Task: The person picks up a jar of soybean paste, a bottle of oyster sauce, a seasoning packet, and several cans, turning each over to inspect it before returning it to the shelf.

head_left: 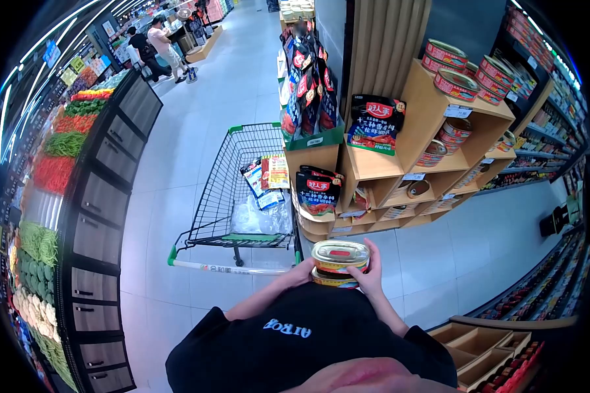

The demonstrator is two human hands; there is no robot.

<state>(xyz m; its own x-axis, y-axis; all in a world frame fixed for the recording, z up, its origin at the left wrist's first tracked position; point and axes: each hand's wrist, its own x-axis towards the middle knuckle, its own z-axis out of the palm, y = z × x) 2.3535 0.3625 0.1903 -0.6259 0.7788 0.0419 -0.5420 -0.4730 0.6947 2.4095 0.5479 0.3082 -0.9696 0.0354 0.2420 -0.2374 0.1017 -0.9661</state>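
Note:
Two oval food cans, one stacked on the other, are held close to my chest; the upper can [340,251] shows a shiny lid with a red label patch, and the lower can [334,281] sits beneath it. My right hand [372,270] grips the stack from the right, thumb across the cans' side. On the other side, my left hand [301,272] is against the cans, its fingers mostly hidden. Just ahead to the left stands a shopping cart [203,203] with a white handle, holding colourful packets [267,178] and clear plastic packaging [261,216].
A wooden shelf unit [400,157] at right carries stacked round cans [457,84] and black seasoning pouches [376,123]. Along the left runs a vegetable display [98,196]. Two people [160,49] stand far down the aisle. A wooden compartment stand [465,347] is at lower right.

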